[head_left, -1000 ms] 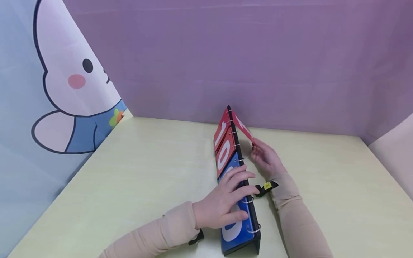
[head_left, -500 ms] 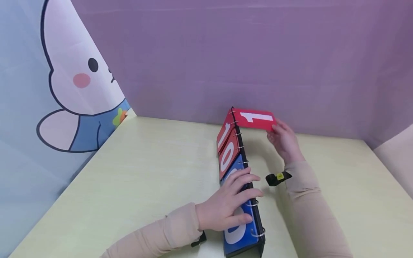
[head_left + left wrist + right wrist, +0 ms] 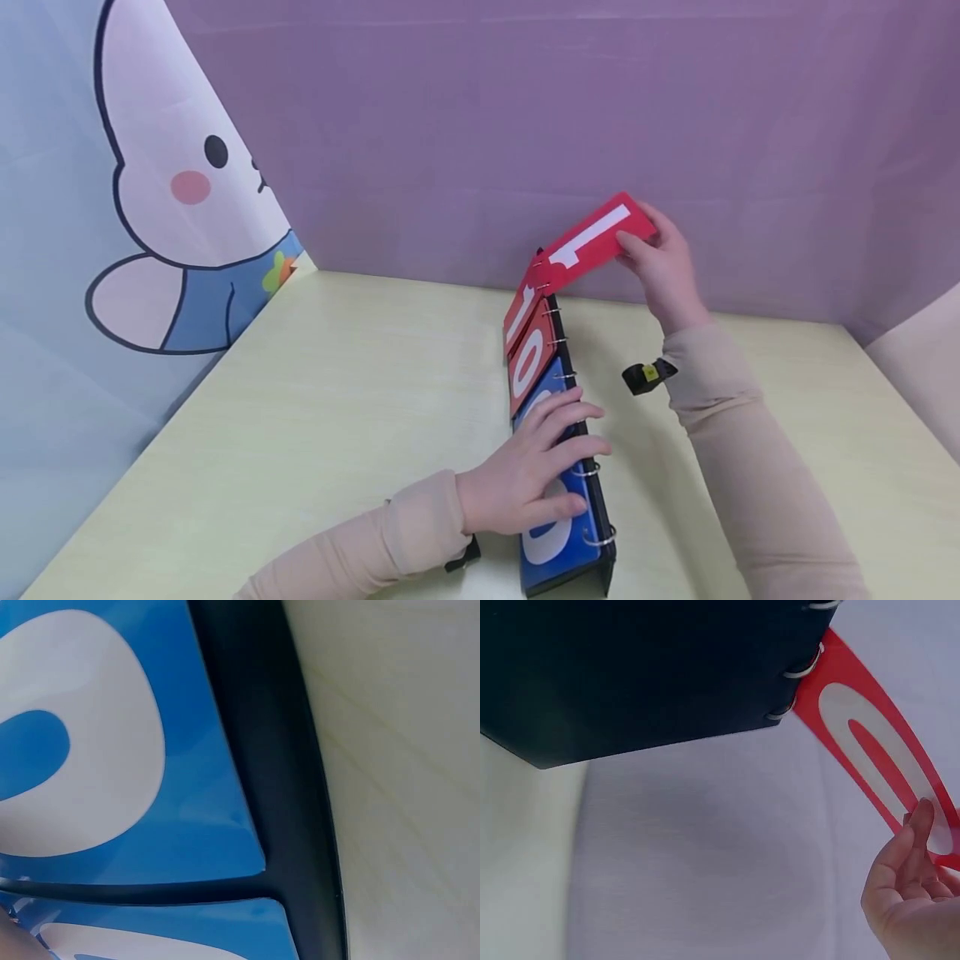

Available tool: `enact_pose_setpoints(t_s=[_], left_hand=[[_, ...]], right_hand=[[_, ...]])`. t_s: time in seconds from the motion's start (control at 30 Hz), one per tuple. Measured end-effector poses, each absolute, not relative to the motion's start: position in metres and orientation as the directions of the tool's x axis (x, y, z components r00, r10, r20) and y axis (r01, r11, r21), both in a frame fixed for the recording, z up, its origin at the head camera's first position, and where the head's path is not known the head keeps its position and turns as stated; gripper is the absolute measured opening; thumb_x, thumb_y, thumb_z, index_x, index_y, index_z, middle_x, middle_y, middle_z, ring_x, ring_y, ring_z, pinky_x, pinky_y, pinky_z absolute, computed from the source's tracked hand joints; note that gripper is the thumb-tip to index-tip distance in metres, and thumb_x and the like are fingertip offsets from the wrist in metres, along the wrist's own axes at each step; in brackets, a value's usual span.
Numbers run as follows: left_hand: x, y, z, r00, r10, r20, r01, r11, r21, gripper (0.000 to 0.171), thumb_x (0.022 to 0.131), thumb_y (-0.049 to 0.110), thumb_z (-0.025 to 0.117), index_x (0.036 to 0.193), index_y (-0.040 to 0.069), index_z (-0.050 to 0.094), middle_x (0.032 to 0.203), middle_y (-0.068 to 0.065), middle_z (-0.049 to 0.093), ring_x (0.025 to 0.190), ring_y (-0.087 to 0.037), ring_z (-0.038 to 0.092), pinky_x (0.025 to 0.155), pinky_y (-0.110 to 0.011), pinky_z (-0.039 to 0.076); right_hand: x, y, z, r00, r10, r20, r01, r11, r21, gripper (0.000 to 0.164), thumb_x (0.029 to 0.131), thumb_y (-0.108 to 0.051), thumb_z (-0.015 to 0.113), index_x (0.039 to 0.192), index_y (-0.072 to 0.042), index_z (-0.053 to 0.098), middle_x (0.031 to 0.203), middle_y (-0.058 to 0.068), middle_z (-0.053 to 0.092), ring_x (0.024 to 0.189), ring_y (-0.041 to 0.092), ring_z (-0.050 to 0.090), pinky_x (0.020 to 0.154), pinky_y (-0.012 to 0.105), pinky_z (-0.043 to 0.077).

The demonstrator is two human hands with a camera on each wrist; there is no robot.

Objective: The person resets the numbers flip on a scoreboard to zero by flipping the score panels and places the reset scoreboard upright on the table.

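A flip scoreboard (image 3: 531, 358) stands like a tent on the table, with red cards at its far end and blue cards (image 3: 551, 550) at the near end. My right hand (image 3: 663, 271) pinches the free end of a red number card (image 3: 588, 242) showing a white 1. That card slants up from the rings at the top edge; its underside in the right wrist view carries a white 0 (image 3: 877, 739). My left hand (image 3: 525, 475) rests on the blue cards with spread fingers, partly hiding their zeros. In the left wrist view, a blue card (image 3: 191, 787) lies against the black board (image 3: 277, 787).
The pale table (image 3: 360, 400) stretches to both sides of the scoreboard. A purple cloth backdrop (image 3: 480, 125) rises just behind its far end, and a cartoon-printed sheet (image 3: 172, 225) hangs at the left. Small black wrist cameras (image 3: 648, 377) sit on both wrists.
My right hand has lifted the red card from the scoreboard's right side, out level and then upward above the top edge, turning its 1 into view. My left hand stays on the blue cards.
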State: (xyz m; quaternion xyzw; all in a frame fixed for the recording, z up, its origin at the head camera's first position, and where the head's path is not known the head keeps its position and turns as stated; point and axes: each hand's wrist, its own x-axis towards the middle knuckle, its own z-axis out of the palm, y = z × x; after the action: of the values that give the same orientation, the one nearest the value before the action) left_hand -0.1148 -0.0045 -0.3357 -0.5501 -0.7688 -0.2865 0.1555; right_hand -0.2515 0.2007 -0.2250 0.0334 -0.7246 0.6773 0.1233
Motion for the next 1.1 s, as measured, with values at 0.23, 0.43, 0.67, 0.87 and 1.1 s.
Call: enact_pose_setpoints(t_s=[0.23, 0.43, 0.67, 0.87, 1.1], left_hand=[[-0.115, -0.004, -0.336, -0.347, 0.752, 0.561, 0.934, 0.224, 0.277, 0.063, 0.097, 0.058, 0.006, 0.128, 0.016, 0.042, 0.144, -0.01, 0.03, 0.143, -0.028, 0.013, 0.118, -0.043, 0.015], [-0.115, -0.002, -0.337, -0.336, 0.749, 0.571, 0.94, 0.224, 0.259, 0.064, 0.097, 0.057, 0.006, 0.126, 0.015, 0.044, 0.143, -0.01, 0.031, 0.143, -0.028, 0.014, 0.118, -0.042, 0.014], [-0.115, -0.003, -0.336, -0.344, 0.757, 0.555, 0.935, 0.224, 0.274, 0.064, 0.097, 0.058, 0.005, 0.127, 0.015, 0.042, 0.143, -0.011, 0.03, 0.143, -0.027, 0.013, 0.118, -0.042, 0.013], [-0.114, -0.004, -0.336, -0.366, 0.769, 0.524, 0.922, 0.222, 0.318, 0.065, 0.096, 0.06, 0.005, 0.128, 0.016, 0.041, 0.145, -0.01, 0.028, 0.144, -0.026, 0.01, 0.118, -0.043, 0.014], [-0.114, -0.004, -0.336, -0.353, 0.762, 0.543, 0.93, 0.225, 0.29, 0.064, 0.096, 0.059, 0.005, 0.127, 0.016, 0.042, 0.143, -0.01, 0.03, 0.143, -0.027, 0.012, 0.118, -0.043, 0.014]], right_hand=[[-0.257, 0.173, -0.22, -0.942, -0.051, 0.33, -0.32, 0.42, -0.849, 0.049, 0.093, -0.017, 0.058, 0.138, -0.01, 0.041, 0.127, 0.015, 0.053, 0.108, 0.023, 0.055, 0.089, 0.034, 0.05], [-0.258, 0.158, -0.232, -0.923, -0.283, 0.261, -0.382, 0.595, -0.707, 0.052, 0.091, -0.013, 0.062, 0.138, -0.006, 0.042, 0.125, 0.017, 0.054, 0.106, 0.033, 0.059, 0.088, 0.046, 0.052], [-0.259, 0.146, -0.245, -0.854, -0.413, 0.315, -0.519, 0.711, -0.474, 0.029, 0.089, -0.011, 0.065, 0.114, 0.002, 0.066, 0.114, 0.018, 0.064, 0.1, 0.03, 0.063, 0.085, 0.042, 0.053], [-0.26, 0.14, -0.243, -0.803, -0.533, 0.267, -0.592, 0.761, -0.265, 0.021, 0.087, -0.014, 0.068, 0.103, -0.002, 0.073, 0.11, 0.016, 0.067, 0.104, 0.029, 0.062, 0.089, 0.041, 0.051], [-0.262, 0.133, -0.234, -0.737, -0.65, 0.186, -0.671, 0.737, -0.084, 0.01, 0.085, -0.013, 0.071, 0.086, -0.005, 0.076, 0.093, 0.011, 0.071, 0.087, 0.025, 0.063, 0.082, 0.038, 0.053]])
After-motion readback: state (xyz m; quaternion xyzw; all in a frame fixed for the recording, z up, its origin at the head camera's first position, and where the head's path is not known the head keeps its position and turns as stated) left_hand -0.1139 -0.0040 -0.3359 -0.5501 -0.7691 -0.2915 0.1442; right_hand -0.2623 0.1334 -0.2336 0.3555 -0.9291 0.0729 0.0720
